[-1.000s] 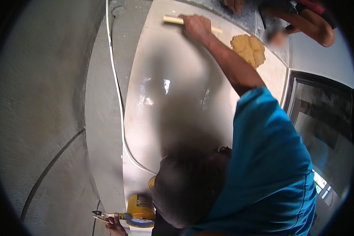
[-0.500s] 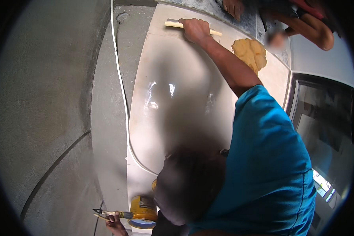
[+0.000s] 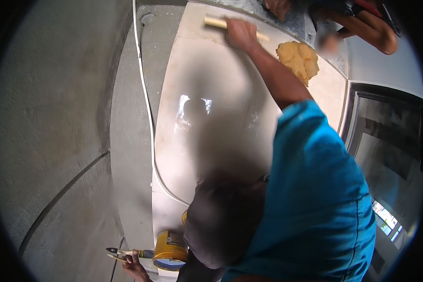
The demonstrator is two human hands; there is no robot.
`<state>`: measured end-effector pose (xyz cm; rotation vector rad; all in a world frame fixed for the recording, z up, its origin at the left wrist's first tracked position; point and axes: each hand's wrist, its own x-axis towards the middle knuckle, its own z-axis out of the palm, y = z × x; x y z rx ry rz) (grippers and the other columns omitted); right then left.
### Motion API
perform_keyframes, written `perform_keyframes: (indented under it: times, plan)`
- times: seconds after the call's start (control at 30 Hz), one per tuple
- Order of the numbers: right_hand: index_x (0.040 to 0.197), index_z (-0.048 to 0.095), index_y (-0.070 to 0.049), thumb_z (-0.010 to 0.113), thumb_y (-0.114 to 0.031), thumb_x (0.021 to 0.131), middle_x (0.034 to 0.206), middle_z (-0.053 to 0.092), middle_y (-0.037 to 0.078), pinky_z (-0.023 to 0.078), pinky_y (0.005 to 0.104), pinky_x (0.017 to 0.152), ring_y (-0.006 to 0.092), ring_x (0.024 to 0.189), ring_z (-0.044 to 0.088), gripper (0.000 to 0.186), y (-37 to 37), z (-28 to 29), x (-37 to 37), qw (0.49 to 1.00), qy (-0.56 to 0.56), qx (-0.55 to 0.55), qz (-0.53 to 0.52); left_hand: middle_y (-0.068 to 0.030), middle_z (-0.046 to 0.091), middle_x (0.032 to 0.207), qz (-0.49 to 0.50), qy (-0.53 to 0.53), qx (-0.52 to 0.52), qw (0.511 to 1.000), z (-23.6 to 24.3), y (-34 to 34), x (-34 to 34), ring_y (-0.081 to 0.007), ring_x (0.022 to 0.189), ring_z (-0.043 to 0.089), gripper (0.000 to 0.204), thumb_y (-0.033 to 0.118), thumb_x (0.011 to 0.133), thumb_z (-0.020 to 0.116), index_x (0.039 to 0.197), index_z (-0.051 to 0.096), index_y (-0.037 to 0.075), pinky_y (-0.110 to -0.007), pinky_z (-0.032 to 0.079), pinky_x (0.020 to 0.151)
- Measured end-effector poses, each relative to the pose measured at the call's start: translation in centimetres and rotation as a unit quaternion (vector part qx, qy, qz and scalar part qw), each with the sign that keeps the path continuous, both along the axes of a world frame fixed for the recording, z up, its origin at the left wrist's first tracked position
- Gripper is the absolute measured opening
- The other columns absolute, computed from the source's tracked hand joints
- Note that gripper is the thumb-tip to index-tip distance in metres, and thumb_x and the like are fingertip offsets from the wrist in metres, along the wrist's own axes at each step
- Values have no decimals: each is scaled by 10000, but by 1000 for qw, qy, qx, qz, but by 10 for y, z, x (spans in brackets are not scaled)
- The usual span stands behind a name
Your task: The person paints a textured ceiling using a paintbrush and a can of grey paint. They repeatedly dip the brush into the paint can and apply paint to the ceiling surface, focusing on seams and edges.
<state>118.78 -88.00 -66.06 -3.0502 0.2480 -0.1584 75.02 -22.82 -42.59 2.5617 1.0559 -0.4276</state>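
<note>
My right hand (image 3: pixel 242 35), at the end of my outstretched blue-sleeved arm, is closed on a flat tool with a long pale handle (image 3: pixel 214 22) over the glossy cream tile surface (image 3: pixel 171 108). An irregular tan pad, possibly sponge (image 3: pixel 296 61), lies right of it. At lower left, my left hand (image 3: pixel 132 267) grips a paintbrush (image 3: pixel 145 254) and a second pale-handled item (image 3: pixel 115 257), beside a yellow bucket (image 3: pixel 169 244) with a pale-blue inside. A dark rounded shape (image 3: pixel 221 216) fills the lower middle, hiding part of another yellow container.
A white cable (image 3: pixel 150 122) runs along a grey concrete strip (image 3: pixel 127 108) beside a grey wall (image 3: pixel 51 117). A dark-framed glazed door (image 3: pixel 383 136) stands at right. Another person's arm (image 3: pixel 376 33) and hand (image 3: pixel 277 9) are at top right, by a speckled grey slab (image 3: pixel 293 21).
My right hand and its tool have edged slightly up and to the right. The view has shifted a little. My left hand stays beside the bucket with the brush.
</note>
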Motion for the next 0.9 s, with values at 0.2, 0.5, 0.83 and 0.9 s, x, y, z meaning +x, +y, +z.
perform_keyframes:
  times: [0.2,0.5,0.83,0.9]
  plan:
    - [1308,651,-292,563,-143,883,1034,739,141,561,489,797,349,950,714,459,-23,-13,-34,1000,8,-18,1,-59,520,841,-13,-48,-51,997,-27,43,-34,-187,792,489,261,165,868,763,879,538,34,-354,448,749]
    - [1213,700,-209,490,-97,930,1059,731,121,538,513,857,313,1030,698,370,-27,7,-9,994,103,14,-24,-25,464,740,18,-5,31,999,-22,0,6,-186,718,417,406,147,850,765,736,381,79,-365,402,699]
    - [1243,683,-245,539,-143,920,1061,737,140,570,486,797,319,945,724,368,-45,-4,-13,995,89,-42,-21,-34,487,742,-2,1,68,998,-21,8,1,-196,731,457,377,196,847,778,768,437,56,-372,424,728]
    - [1159,710,-182,512,-152,942,1020,740,142,563,461,786,305,924,725,296,-49,-11,-40,999,11,-31,8,-45,485,729,12,-16,67,998,-22,-5,16,-207,725,455,386,216,847,779,770,441,47,-380,423,724]
